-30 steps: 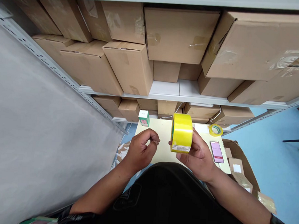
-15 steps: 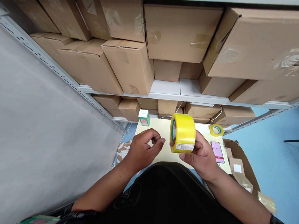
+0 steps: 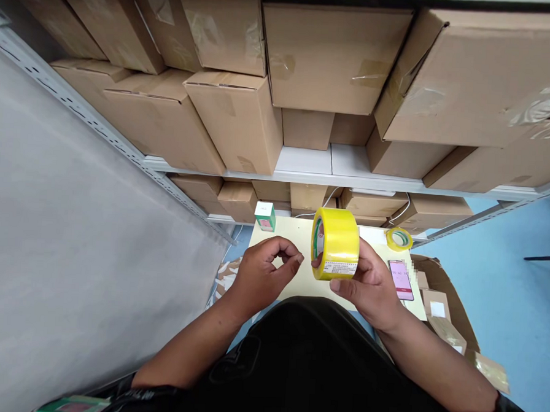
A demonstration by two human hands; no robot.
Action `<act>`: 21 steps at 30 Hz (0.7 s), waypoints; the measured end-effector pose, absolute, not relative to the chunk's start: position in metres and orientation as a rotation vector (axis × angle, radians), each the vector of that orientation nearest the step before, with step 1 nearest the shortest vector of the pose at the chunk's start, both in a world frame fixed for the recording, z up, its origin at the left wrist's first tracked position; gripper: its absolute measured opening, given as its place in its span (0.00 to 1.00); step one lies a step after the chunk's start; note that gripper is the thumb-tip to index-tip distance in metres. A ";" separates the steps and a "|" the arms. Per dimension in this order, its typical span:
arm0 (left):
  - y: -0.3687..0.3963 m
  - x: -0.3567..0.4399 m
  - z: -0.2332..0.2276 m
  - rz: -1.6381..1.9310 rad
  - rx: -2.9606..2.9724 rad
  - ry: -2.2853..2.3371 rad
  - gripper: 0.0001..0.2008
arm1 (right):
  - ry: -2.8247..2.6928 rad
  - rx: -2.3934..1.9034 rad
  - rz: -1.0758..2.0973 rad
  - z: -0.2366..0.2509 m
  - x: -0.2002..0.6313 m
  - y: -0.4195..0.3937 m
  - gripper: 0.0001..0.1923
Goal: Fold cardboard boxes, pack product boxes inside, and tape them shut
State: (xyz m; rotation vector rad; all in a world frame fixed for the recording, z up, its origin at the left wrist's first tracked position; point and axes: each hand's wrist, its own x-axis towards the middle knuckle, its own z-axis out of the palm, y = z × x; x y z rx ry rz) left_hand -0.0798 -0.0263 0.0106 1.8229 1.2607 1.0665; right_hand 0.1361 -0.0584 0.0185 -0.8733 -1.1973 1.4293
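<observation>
The right hand (image 3: 372, 291) grips a yellow roll (image 3: 338, 241), which sits at the fingertips, in front of the palm and toward the left hand (image 3: 266, 273). Its fingers reach behind the roll and into the core, where a fingertip shows at the near lower rim; its thumb lies along the bottom edge, just below a white label (image 3: 340, 268). The roll stands on edge in that grip, held up above the table (image 3: 296, 232), with its open side and green inner ring turned toward the left hand. The left hand is curled, thumb and forefinger tips close together and level with the roll's lower part, a small gap from it; whether those 2 tips pinch anything, I cannot tell. Beyond the left hand, at the table's far edge, stands a green box (image 3: 267, 221) with a white top. Beyond the right hand and farther right lies a 2nd roll (image 3: 399, 247), beside a white sheet (image 3: 372, 236); nearer, just right of that hand, is a phone (image 3: 401, 280) with a lit pink screen. Right of the phone is a carton (image 3: 458, 314) holding small parcels (image 3: 437, 303). Ahead of both hands, shelves (image 3: 305, 161) bear brown boxes (image 3: 333, 61).
</observation>
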 end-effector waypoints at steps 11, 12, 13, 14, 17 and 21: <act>-0.028 -0.078 0.006 1.118 1.793 1.250 0.05 | -1.069 -0.834 1.549 0.026 0.136 -0.052 0.29; -0.028 -0.078 0.005 1.116 1.785 1.255 0.05 | -1.065 -0.824 1.555 0.028 0.136 -0.052 0.29; -0.029 -0.078 0.004 1.114 1.777 1.261 0.05 | -1.059 -0.814 1.562 0.029 0.136 -0.052 0.29; -0.029 -0.078 0.004 1.112 1.769 1.268 0.04 | -1.053 -0.804 1.569 0.030 0.135 -0.052 0.28; -0.031 -0.078 0.004 1.097 1.749 1.295 0.03 | -1.033 -0.809 1.587 0.031 0.135 -0.052 0.28; -0.033 -0.078 0.003 1.082 1.750 1.280 0.07 | -0.987 -0.817 1.604 0.030 0.135 -0.053 0.28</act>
